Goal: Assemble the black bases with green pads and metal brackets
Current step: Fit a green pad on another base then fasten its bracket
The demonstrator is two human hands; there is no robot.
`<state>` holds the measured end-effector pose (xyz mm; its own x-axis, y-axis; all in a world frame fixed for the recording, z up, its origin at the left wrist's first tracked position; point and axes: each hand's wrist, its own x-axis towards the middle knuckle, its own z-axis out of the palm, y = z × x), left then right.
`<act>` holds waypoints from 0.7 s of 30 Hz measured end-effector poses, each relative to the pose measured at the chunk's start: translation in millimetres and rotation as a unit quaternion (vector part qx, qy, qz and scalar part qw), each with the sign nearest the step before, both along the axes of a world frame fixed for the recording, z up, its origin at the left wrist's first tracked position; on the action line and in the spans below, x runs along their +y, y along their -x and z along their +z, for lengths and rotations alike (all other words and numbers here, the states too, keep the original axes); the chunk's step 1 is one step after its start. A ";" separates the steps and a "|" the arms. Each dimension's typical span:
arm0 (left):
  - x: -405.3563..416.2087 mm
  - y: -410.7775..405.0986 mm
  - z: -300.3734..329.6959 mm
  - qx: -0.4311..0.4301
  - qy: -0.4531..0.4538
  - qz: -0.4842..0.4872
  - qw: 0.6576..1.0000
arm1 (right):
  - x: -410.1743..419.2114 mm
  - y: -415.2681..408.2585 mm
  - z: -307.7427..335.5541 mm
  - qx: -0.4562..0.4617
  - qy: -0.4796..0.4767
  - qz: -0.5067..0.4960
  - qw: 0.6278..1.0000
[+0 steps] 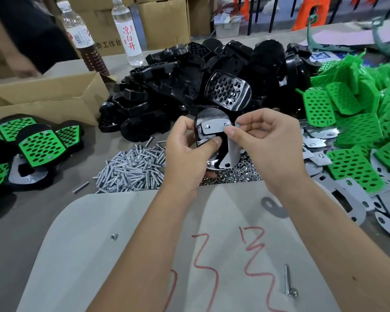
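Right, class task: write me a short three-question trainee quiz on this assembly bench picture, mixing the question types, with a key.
1. True or false: the left hand holds a black base with a metal bracket on it.
2. Where do the loose green pads lie? A) in the cardboard box B) on the person's right C) under the bottles
3. Fill in: the pile in front of the left hand is of loose ____.

Key: 1 true; 2 B; 3 screws.
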<state>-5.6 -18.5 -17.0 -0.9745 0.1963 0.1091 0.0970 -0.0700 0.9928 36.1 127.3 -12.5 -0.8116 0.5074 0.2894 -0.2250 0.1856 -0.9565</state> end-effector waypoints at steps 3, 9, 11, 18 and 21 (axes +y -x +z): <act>0.4 0.4 0.3 -0.007 0.001 0.021 1.000 | -3.9 -2.2 2.3 -0.019 -0.028 0.003 0.999; 0.9 0.7 2.5 -0.014 -0.008 0.074 0.997 | -3.6 -8.3 8.8 -0.096 -0.057 0.107 0.988; 1.3 0.5 3.0 -0.014 -0.007 0.076 0.997 | -5.9 -8.7 10.2 -0.118 -0.035 0.137 0.983; 1.3 -2.1 3.2 -0.007 0.001 0.041 0.999 | -12.9 -6.8 7.2 -0.123 0.115 0.124 0.978; 0.3 -3.0 3.3 -0.004 0.001 0.021 1.000 | -13.8 -8.0 8.0 -0.122 0.145 0.112 0.975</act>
<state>-2.7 -18.2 -13.7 -0.9826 0.1562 0.1001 0.0911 -0.0640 0.9938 44.1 113.6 -4.4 -0.9383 0.3413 -0.0557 0.0120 -0.1288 -0.9916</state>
